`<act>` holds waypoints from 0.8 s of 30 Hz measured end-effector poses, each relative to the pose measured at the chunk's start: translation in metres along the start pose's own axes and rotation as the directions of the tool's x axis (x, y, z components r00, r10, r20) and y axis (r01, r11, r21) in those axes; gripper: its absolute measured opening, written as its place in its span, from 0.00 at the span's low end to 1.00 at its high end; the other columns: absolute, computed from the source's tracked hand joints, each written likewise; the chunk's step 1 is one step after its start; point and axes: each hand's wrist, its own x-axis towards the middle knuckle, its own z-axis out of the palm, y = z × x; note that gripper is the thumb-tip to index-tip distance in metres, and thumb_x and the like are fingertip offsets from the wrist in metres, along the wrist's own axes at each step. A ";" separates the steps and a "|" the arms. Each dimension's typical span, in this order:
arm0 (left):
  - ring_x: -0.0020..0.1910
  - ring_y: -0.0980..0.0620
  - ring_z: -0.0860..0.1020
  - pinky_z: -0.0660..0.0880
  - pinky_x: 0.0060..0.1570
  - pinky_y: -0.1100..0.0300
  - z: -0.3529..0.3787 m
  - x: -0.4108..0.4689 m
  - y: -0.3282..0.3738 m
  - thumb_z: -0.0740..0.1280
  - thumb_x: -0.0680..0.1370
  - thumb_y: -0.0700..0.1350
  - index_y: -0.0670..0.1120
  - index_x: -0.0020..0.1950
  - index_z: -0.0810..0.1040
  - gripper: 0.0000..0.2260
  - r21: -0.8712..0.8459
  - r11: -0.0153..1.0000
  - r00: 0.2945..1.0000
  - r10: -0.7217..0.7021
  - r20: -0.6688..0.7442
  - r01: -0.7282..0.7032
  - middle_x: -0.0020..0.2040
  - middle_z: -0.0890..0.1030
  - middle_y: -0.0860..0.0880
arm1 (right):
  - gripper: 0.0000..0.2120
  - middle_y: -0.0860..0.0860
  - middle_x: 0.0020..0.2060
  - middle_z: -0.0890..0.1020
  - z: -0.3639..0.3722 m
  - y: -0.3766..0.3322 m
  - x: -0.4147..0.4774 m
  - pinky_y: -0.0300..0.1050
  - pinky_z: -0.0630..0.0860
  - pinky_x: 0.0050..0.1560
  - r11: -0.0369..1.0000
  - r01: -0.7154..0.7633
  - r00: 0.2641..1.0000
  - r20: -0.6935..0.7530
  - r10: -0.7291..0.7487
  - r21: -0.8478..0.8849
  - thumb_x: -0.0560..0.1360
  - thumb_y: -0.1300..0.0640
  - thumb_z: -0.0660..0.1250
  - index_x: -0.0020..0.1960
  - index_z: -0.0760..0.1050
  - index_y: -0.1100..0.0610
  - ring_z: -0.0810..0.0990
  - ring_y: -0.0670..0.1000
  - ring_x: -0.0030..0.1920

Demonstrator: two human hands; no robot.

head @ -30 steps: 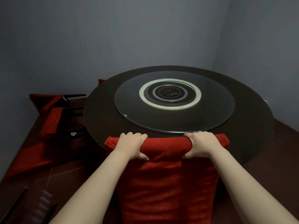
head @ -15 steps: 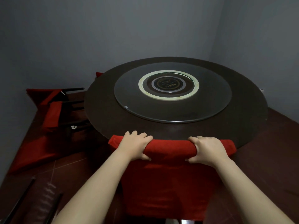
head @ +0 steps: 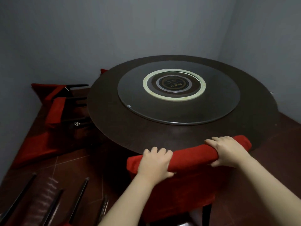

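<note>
Gripping the chair (head: 192,154) by its red-covered top edge with left hand (head: 154,162) and right hand (head: 228,151), fingers (head: 156,150) curled over the far side, thumbs tucked under the near side. Set against the near rim of the round table (head: 130,132); touching it or just short of it, cannot tell.

Against half a second ago: no longer level and centred, now slanted, right end higher and farther in, shifted toward the right of the view. Same two-handed hold as before.

Around: glass turntable (head: 219,108) in the middle of the table; toppled red chairs (head: 53,110) on the floor (head: 73,160) at left, by the wall (head: 81,38); dark chair legs (head: 78,198) lying at lower left, more of them showing than earlier. Straight ahead of the chair, in its way: the table rim.
</note>
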 end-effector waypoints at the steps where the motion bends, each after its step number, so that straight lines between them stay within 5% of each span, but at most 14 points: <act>1: 0.34 0.48 0.77 0.72 0.32 0.56 0.002 0.002 -0.003 0.75 0.51 0.69 0.51 0.44 0.77 0.30 0.009 1.000 1.000 0.002 -0.021 -0.002 0.36 0.77 0.53 | 0.39 0.44 0.51 0.78 0.005 -0.001 -0.002 0.47 0.71 0.54 1.000 0.008 1.000 -0.020 -0.008 0.001 0.56 0.28 0.62 0.63 0.70 0.44 0.79 0.50 0.52; 10: 0.35 0.47 0.78 0.74 0.34 0.55 0.000 -0.007 -0.027 0.73 0.59 0.68 0.47 0.51 0.82 0.31 0.081 0.994 0.994 0.077 -0.080 -0.071 0.39 0.80 0.51 | 0.37 0.47 0.49 0.79 0.010 -0.023 -0.009 0.48 0.69 0.54 0.997 0.016 0.991 -0.134 -0.005 0.081 0.58 0.32 0.69 0.64 0.70 0.46 0.79 0.52 0.50; 24: 0.33 0.46 0.76 0.72 0.33 0.55 -0.001 -0.004 0.021 0.77 0.52 0.66 0.46 0.51 0.81 0.35 0.111 0.982 0.988 -0.147 -0.051 0.152 0.37 0.78 0.50 | 0.34 0.52 0.35 0.79 0.020 0.014 -0.011 0.49 0.76 0.39 0.985 0.172 0.948 -0.274 -0.161 0.016 0.53 0.34 0.74 0.51 0.79 0.55 0.80 0.57 0.35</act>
